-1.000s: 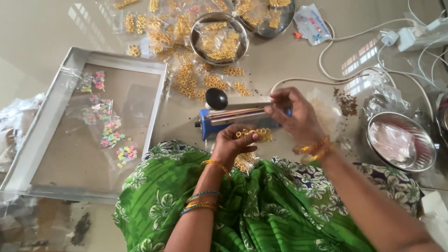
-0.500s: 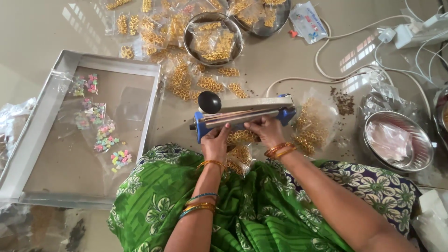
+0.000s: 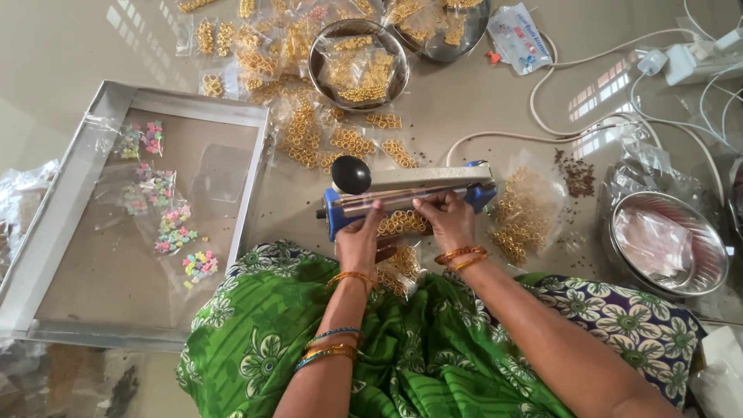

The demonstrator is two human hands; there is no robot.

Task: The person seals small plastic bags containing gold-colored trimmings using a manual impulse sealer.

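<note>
A blue heat sealer (image 3: 410, 190) with a black round knob (image 3: 350, 174) lies on the floor in front of my lap. A small clear packet of golden rings (image 3: 402, 223) sits at its front edge, its top under the sealer's arm. My left hand (image 3: 360, 244) grips the packet's left side, fingertips touching the sealer bar. My right hand (image 3: 447, 220) pinches the packet's right top corner against the bar. More packets of rings (image 3: 398, 267) lie on my green lap below.
A large metal tray (image 3: 70, 186) at left holds packets of coloured stars (image 3: 174, 224). Several sealed ring packets (image 3: 309, 131) and two steel bowls (image 3: 321, 66) lie beyond the sealer. An open bag of rings (image 3: 526, 213), another steel bowl (image 3: 720, 255) and white cables (image 3: 557, 128) are at right.
My right hand left the sealer's arm and came down to the packet. Both hands now hold the packet at the sealer's front edge, closer to the bar than before.
</note>
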